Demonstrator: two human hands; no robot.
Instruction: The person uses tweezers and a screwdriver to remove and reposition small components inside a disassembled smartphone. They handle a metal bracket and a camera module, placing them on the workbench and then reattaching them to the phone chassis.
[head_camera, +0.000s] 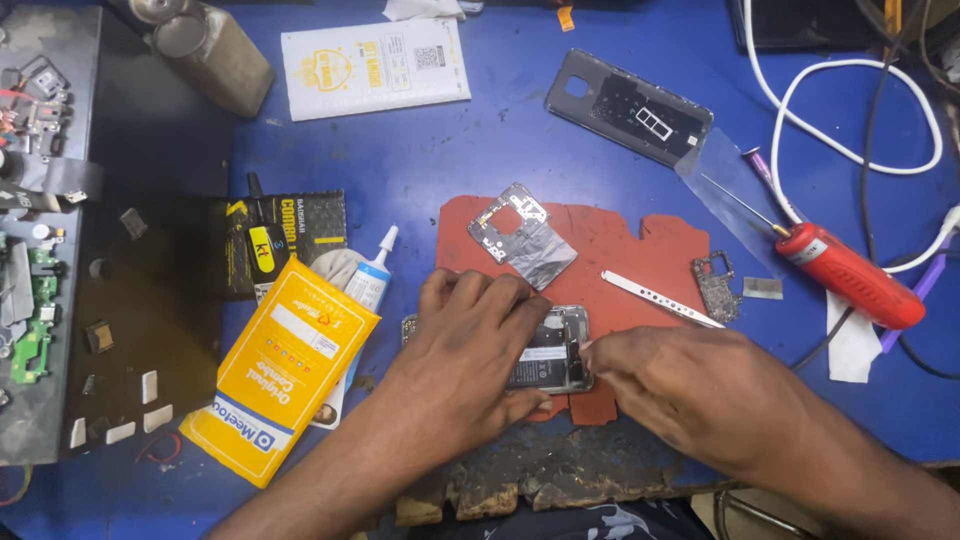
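From the head camera, both hands meet over an opened phone (556, 350) lying on a red mat (610, 250) on the blue table (450, 160). The left hand (470, 345) lies flat across the phone's left half, fingers stretched out and close together, their tips pressing down on its top edge; it pins the phone rather than gripping it. The right hand (680, 385) comes in from the right with its fingers curled inward, thumb and forefinger pinched together at the phone's right edge; whether anything small sits between those tips cannot be told.

Just beyond the left fingertips lies a metal frame piece with silver foil (520, 235). Beyond the right fingertips a thin metal strip (660, 298) lies on the mat, and further right a small dark circuit part (716, 285).

Left of the left hand sit a yellow box (280, 370) and a glue tube (368, 280). Well beyond both hands lies a grey phone back cover (628, 105). Far right of the right hand rests a red-handled screwdriver (850, 275), with white cables (850, 110) looping above it.
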